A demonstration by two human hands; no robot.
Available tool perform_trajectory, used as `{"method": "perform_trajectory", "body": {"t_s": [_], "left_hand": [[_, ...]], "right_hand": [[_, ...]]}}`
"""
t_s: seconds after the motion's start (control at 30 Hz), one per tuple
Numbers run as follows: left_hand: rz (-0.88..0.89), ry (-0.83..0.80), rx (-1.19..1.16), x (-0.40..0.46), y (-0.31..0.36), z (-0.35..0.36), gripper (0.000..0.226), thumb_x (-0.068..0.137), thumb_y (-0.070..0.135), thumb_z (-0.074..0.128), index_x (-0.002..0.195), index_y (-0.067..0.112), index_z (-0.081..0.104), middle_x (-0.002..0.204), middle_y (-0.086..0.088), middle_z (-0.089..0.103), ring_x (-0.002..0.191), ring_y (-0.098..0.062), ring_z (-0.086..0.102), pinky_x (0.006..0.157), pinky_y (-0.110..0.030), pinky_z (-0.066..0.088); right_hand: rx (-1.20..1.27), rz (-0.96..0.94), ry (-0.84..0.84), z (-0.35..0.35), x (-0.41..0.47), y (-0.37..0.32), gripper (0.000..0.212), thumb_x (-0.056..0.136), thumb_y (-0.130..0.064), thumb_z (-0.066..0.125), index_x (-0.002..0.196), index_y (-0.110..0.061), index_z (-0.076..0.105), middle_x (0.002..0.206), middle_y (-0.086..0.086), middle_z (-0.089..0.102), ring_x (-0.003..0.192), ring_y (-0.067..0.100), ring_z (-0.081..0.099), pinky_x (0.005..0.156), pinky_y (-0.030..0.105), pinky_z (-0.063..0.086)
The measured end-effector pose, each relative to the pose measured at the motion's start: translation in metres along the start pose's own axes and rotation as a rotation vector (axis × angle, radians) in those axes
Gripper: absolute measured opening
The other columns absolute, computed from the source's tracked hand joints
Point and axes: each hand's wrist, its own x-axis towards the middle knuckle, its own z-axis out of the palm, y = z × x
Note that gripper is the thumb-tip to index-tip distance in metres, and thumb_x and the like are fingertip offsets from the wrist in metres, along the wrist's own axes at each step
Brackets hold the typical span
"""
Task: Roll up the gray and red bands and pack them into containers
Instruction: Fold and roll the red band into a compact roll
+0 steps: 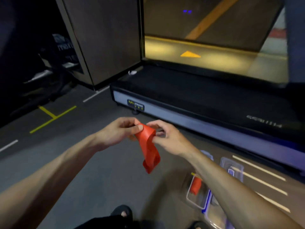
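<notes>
A red band (pixel 149 149) hangs in front of me, held up at its top end by both hands. My left hand (pixel 123 131) pinches the band's upper left edge between thumb and fingers. My right hand (pixel 166 136) pinches the upper right edge. The band's lower part dangles loose and folded. On the floor at the lower right, a clear container (pixel 192 197) holds a rolled red band (pixel 196 185). A clear lid or second container (pixel 233 168) lies beyond my right forearm. No gray band is visible.
A treadmill (pixel 206 103) stretches across the floor just ahead. A brown pillar (pixel 105 40) stands at the back left, with dark gym equipment (pixel 41 71) beside it. Yellow and white lines mark the gray floor. My feet (pixel 122 211) show at the bottom edge.
</notes>
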Motion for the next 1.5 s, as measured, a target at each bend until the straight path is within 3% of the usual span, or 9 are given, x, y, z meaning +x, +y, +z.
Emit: {"method": "perform_trajectory", "body": {"t_s": [0.23, 0.47, 0.67, 0.8, 0.97, 1.07, 1.23, 1.4, 1.5], "left_hand": [[0.107, 0.032, -0.043, -0.040, 0.082, 0.006, 0.029, 0.103, 0.020, 0.053, 0.110, -0.007, 0.062, 0.091, -0.013, 0.064, 0.082, -0.023, 0.058, 0.076, -0.030, 0.051], [0.138, 0.133, 0.024, -0.055, 0.077, 0.024, 0.027, 0.105, 0.022, 0.054, 0.104, -0.003, 0.064, 0.082, -0.003, 0.060, 0.073, -0.014, 0.050, 0.064, -0.022, 0.041], [0.092, 0.260, -0.130, -0.051, 0.053, 0.042, 0.028, 0.107, 0.027, 0.051, 0.082, 0.016, 0.058, 0.067, 0.002, 0.048, 0.056, -0.008, 0.040, 0.051, -0.022, 0.034], [0.042, 0.368, -0.353, -0.041, 0.045, 0.044, 0.037, 0.108, 0.028, 0.045, 0.077, 0.010, 0.056, 0.064, -0.005, 0.051, 0.045, -0.009, 0.040, 0.043, -0.019, 0.034], [-0.034, 0.405, -0.606, -0.031, 0.042, 0.054, 0.036, 0.109, 0.032, 0.044, 0.083, 0.011, 0.059, 0.061, 0.001, 0.059, 0.045, -0.008, 0.047, 0.044, -0.020, 0.041], [-0.014, 0.398, -0.698, -0.026, 0.039, 0.057, 0.035, 0.109, 0.030, 0.044, 0.083, 0.011, 0.059, 0.065, -0.002, 0.061, 0.053, -0.012, 0.054, 0.052, -0.023, 0.048], [0.003, 0.412, -0.799, -0.015, 0.043, 0.061, 0.021, 0.107, 0.025, 0.047, 0.103, 0.008, 0.058, 0.072, -0.005, 0.061, 0.063, -0.017, 0.056, 0.062, -0.031, 0.052], [0.034, 0.471, -0.877, -0.008, 0.044, 0.059, 0.006, 0.102, 0.010, 0.056, 0.098, 0.015, 0.056, 0.072, -0.003, 0.061, 0.063, -0.015, 0.060, 0.059, -0.028, 0.052], [0.011, 0.518, -0.894, -0.005, 0.038, 0.058, 0.009, 0.099, 0.004, 0.059, 0.100, 0.013, 0.056, 0.074, -0.005, 0.049, 0.063, -0.016, 0.049, 0.056, -0.027, 0.053]], "right_hand": [[0.005, -0.051, 0.056, -0.007, -0.029, -0.088, 0.025, 0.071, -0.016, 0.060, 0.093, -0.017, 0.072, 0.073, -0.005, 0.065, 0.068, 0.007, 0.056, 0.068, 0.032, 0.045], [0.125, -0.082, 0.393, -0.006, -0.053, -0.089, 0.018, 0.089, -0.006, 0.063, 0.090, -0.021, 0.074, 0.085, -0.004, 0.076, 0.078, 0.008, 0.067, 0.075, 0.033, 0.055], [0.348, 0.035, 0.282, 0.006, -0.058, -0.057, 0.010, 0.096, 0.001, 0.061, 0.096, -0.009, 0.061, 0.069, -0.004, 0.067, 0.063, 0.011, 0.059, 0.069, 0.028, 0.049], [0.186, 0.112, 0.208, 0.013, -0.060, -0.019, 0.019, 0.088, -0.008, 0.077, 0.101, -0.015, 0.065, 0.085, -0.003, 0.065, 0.078, 0.011, 0.059, 0.072, 0.020, 0.045], [-0.037, 0.235, 0.489, 0.017, -0.053, -0.003, 0.029, 0.082, -0.032, 0.085, 0.099, -0.022, 0.063, 0.097, -0.008, 0.062, 0.083, 0.007, 0.061, 0.072, 0.024, 0.045], [0.198, 0.298, 0.344, 0.021, -0.050, -0.003, 0.020, 0.090, -0.017, 0.078, 0.083, -0.013, 0.060, 0.066, -0.002, 0.063, 0.050, 0.004, 0.057, 0.056, 0.027, 0.044], [0.196, 0.130, 0.009, 0.023, -0.047, -0.011, 0.033, 0.092, 0.009, 0.059, 0.104, -0.020, 0.070, 0.096, -0.009, 0.072, 0.086, -0.003, 0.065, 0.078, 0.013, 0.049], [0.229, 0.033, -0.039, 0.030, -0.047, -0.003, 0.033, 0.079, -0.019, 0.079, 0.111, -0.023, 0.068, 0.109, -0.005, 0.073, 0.108, 0.010, 0.068, 0.098, 0.024, 0.052], [0.180, 0.015, 0.048, 0.034, -0.044, -0.003, 0.023, 0.084, -0.021, 0.084, 0.102, -0.023, 0.069, 0.099, -0.012, 0.074, 0.097, -0.001, 0.069, 0.087, 0.018, 0.053]]}}
